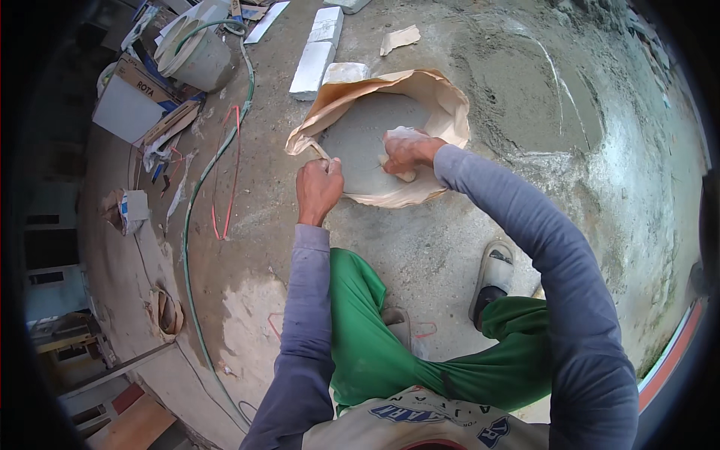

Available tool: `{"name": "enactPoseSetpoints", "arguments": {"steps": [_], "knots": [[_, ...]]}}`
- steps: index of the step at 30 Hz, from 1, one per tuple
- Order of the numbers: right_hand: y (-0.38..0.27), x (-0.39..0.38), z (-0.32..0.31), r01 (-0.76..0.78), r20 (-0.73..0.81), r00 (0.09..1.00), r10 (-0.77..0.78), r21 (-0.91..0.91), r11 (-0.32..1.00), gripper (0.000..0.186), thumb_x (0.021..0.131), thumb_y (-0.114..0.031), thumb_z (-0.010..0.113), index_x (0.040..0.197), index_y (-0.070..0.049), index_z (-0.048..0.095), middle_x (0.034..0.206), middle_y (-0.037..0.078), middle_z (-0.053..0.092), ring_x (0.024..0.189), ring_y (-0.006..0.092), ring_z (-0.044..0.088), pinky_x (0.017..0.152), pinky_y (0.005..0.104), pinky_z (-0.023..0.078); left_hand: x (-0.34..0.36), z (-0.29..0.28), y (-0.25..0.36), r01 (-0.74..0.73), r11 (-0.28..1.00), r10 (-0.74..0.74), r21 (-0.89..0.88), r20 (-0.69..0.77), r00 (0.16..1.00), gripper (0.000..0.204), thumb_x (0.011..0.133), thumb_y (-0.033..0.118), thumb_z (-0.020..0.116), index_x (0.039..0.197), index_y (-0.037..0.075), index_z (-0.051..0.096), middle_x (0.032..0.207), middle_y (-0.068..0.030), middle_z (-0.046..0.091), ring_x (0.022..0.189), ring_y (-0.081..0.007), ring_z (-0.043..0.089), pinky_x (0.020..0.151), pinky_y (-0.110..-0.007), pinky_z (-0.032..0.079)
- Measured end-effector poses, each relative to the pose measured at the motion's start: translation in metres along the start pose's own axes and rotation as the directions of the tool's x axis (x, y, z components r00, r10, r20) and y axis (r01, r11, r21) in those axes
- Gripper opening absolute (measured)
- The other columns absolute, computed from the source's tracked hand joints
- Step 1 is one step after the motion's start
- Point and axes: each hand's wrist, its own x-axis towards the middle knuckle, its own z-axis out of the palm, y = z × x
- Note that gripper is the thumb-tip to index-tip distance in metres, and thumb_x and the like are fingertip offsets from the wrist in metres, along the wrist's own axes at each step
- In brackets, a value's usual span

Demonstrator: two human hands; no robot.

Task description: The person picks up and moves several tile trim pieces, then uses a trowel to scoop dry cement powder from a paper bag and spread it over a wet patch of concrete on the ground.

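A wide brown paper bag (450, 112) lies on the ground before me, its mouth spread and its rim folded outward. Grey powder (352, 142) fills much of it. My left hand (319, 189) is closed in a fist on the twisted left edge of the bag's rim. Over the powder, inside the mouth, my right hand (411, 152) is curled around something pale; a whitish part shows above the fingers and a tan part below. What kind of thing it is cannot be made out.
Pale blocks (315, 64) stand behind the bag, by a torn paper scrap (400, 40). Wet grey mortar (525, 90) spreads at the right. A green hose (196, 195) runs down the left, near a pink strap loop (217, 202), a bucket (206, 64) and cardboard boxes (127, 101).
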Motion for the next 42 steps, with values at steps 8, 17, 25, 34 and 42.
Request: {"name": "enactPoseSetpoints", "arguments": {"steps": [8,17,25,34,42], "knots": [[0.039,0.008,0.071,-0.373,0.218,0.915,0.339,0.141,0.917,0.049,0.088,-0.034,0.067,0.12,0.001,0.077,0.127,0.025,0.075,0.122,0.0379,0.072,0.1,0.0449,0.058,-0.066,0.061,0.024,-0.141,0.949,0.158,-0.281,0.041,0.987,0.05,0.098,0.03,0.069,0.069,-0.01,0.059,0.066,-0.0314,0.056,0.056,-0.0402,0.056,0.062,-0.052,0.043],[0.038,-0.03,0.102,-0.16,-0.075,0.986,0.152,-0.114,0.981,0.047,0.091,-0.035,0.066,0.119,0.002,0.074,0.12,0.026,0.075,0.116,0.0432,0.072,0.101,0.051,0.058,-0.069,0.039,0.011,-0.081,0.959,0.095,-0.271,0.038,0.995,0.051,0.099,0.033,0.067,0.071,-0.009,0.063,0.07,-0.0336,0.06,0.062,-0.0483,0.059,0.065,-0.054,0.044],[0.008,-0.016,0.105,-0.105,-0.033,0.994,0.104,-0.037,0.994,0.046,0.094,-0.034,0.062,0.119,0.004,0.07,0.119,0.029,0.074,0.116,0.0443,0.071,0.103,0.0518,0.056,-0.063,0.031,0.005,-0.039,0.964,0.049,-0.263,0.031,0.998,0.05,0.1,0.032,0.067,0.073,-0.009,0.062,0.068,-0.0323,0.058,0.059,-0.0414,0.056,0.064,-0.052,0.043],[0.008,-0.023,0.107,-0.108,-0.013,0.994,0.109,0.037,0.993,0.048,0.09,-0.03,0.062,0.117,0.009,0.069,0.116,0.032,0.074,0.111,0.0466,0.072,0.1,0.051,0.057,-0.061,0.034,0.008,0.005,0.965,0.014,-0.261,0.069,0.998,0.054,0.101,0.033,0.068,0.071,-0.011,0.061,0.065,-0.0294,0.057,0.058,-0.0339,0.056,0.063,-0.051,0.043],[0.018,-0.051,0.09,-0.098,0.046,0.995,0.093,0.134,0.986,0.053,0.09,-0.035,0.065,0.119,0.009,0.068,0.118,0.031,0.073,0.115,0.0453,0.07,0.101,0.0515,0.056,-0.055,0.044,0.006,0.016,0.96,0.015,-0.278,0.107,0.994,0.054,0.1,0.031,0.069,0.069,-0.012,0.058,0.061,-0.0259,0.052,0.057,-0.0269,0.048,0.062,-0.05,0.041]]}}
